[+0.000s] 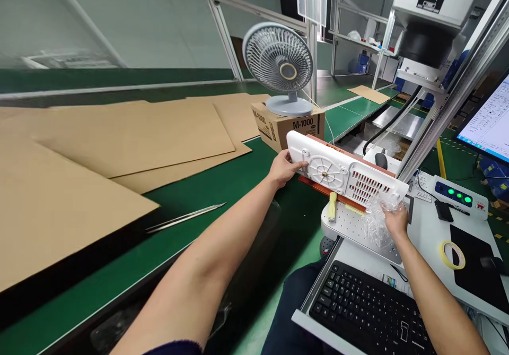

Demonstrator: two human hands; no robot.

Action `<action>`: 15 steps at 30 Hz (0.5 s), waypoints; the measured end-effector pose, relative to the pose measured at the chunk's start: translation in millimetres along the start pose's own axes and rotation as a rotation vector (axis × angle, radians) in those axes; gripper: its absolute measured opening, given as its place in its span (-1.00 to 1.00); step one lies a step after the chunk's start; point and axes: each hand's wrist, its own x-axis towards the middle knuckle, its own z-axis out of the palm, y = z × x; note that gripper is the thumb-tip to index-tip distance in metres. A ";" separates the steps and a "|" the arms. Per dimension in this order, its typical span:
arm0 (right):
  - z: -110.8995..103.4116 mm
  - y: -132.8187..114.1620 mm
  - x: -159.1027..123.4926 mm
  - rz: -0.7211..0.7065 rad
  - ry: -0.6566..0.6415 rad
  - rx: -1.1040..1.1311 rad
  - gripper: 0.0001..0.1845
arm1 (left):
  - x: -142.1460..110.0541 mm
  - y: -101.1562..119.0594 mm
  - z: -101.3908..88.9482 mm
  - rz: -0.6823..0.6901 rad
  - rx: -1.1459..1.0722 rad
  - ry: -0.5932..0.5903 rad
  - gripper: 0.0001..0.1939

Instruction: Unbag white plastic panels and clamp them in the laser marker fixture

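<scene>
A long white plastic housing [342, 173] with a slotted grille and a round ribbed area is tilted up in front of me. My left hand [283, 168] grips its left end, thumb across the face. At the lower right end, my right hand [396, 219] is closed around crumpled clear plastic film [376, 221] and the housing's edge; its fingertips are partly hidden. Behind and below the housing shows an orange-red fixture [314, 185]. It sits over a perforated metal plate [350, 226], with a yellow strip [332, 206] at its front.
Flat cardboard sheets [131, 137] lie on the green bench at left. A grey fan [280, 63] stands on an M-1000 carton [294, 129]. A machine head [429, 36] hangs above. To the right are a keyboard [369, 307], tape roll [452, 255], control box [459, 198] and monitor [487, 121].
</scene>
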 end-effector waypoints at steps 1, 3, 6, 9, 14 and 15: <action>0.0 0.0 -0.5 0.002 -0.003 0.000 -0.44 | -0.5 0.5 -0.7 -0.006 0.016 0.000 -0.05; -0.4 -0.2 -2.7 0.010 -0.007 -0.003 -0.45 | -2.3 1.6 -2.7 -0.016 0.040 -0.004 -0.04; -4.0 -2.8 -11.5 0.016 -0.017 -0.006 -0.46 | -9.1 4.5 -8.0 -0.025 0.026 -0.002 -0.01; -12.4 -10.9 -27.5 -0.005 -0.036 -0.003 -0.45 | -24.2 12.0 -15.9 -0.021 0.001 0.009 -0.02; -47.8 -42.3 -59.3 -0.037 -0.013 -0.016 -0.43 | -69.0 45.5 -28.0 -0.004 -0.028 0.010 0.00; -61.6 -50.2 -65.4 -0.045 0.000 -0.009 -0.44 | -80.6 56.1 -29.7 0.009 -0.036 0.009 0.00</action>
